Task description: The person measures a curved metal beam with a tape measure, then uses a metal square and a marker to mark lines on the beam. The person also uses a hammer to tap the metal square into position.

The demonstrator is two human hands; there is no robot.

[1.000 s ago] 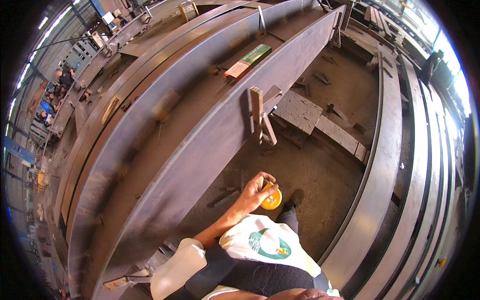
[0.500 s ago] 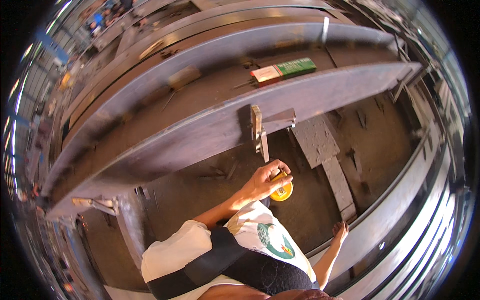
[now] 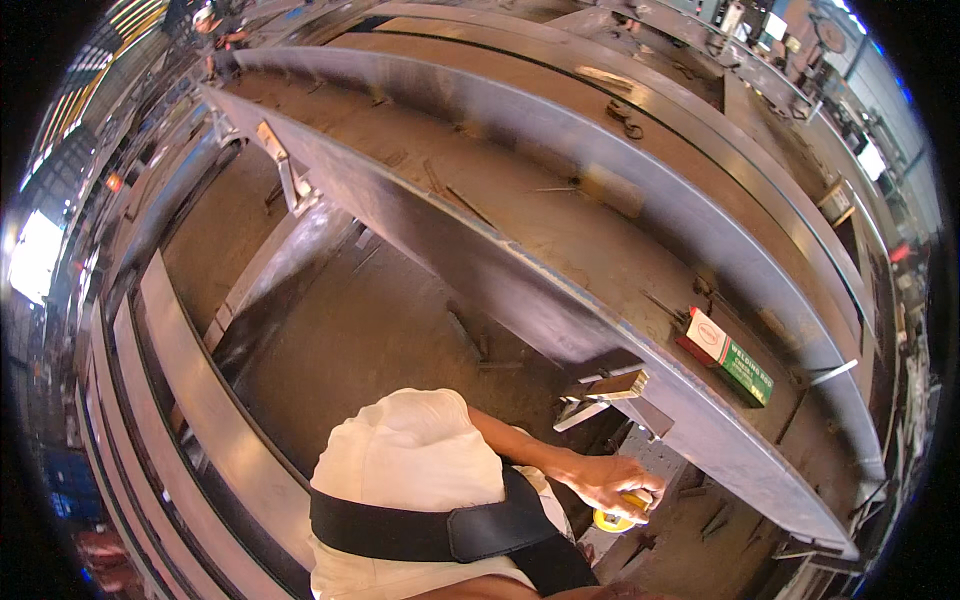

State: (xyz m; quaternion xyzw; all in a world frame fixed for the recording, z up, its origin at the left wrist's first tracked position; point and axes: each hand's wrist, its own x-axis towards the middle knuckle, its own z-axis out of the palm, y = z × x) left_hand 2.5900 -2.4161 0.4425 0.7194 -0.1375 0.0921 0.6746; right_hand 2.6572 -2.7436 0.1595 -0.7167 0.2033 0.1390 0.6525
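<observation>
Left hand (image 3: pixel 608 482): fingers wrapped round the yellow case (image 3: pixel 612 521), clamped on it
Yellow case: round, beyond the bracket (image 3: pixel 628 386) on the person's side, apart from the beam flange (image 3: pixel 540 320)
View: has swung round, flange now slanting down rightward
Right hand: gone from the frame, so its grip cannot be told
Work: case seems merely carried, one visible hand managing it

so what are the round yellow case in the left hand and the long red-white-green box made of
Round yellow case: probably smooth plastic, from its bright colour, though painted metal is possible. Long red-white-green box: likely cardboard, smooth and printed, from its flat, lettered panels.
</observation>
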